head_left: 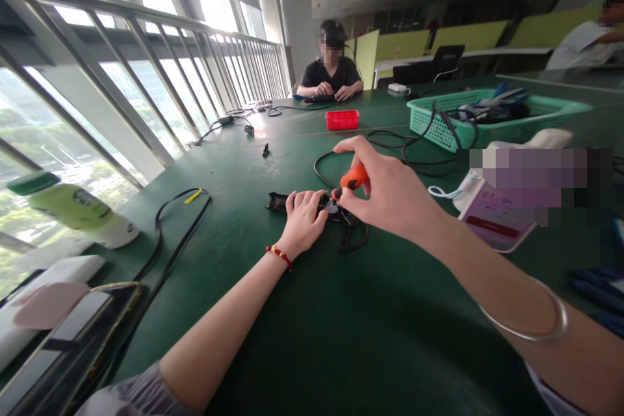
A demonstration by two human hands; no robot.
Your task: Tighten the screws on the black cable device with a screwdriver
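Observation:
My right hand [385, 188] is closed round the orange and black handle of a screwdriver [354, 177], its index finger raised and bent. The tool points down at an opened black device housing [277, 202] lying on the green table. Coloured wires and a pale part show in the housing beneath the screwdriver, whose tip I cannot make out. My left hand [303, 221] holds the housing down from the near side, its fingers bent over the top. A black cable [358, 247] loops beside the device's right end.
A red tray [342, 119] and a small black piece [266, 150] lie beyond my hands. A green basket [433, 123] with cables and blue items stands right, near a phone [497, 214]. A bottle [73, 208] and black strap [168, 260] are left. A person [331, 68] works across the table.

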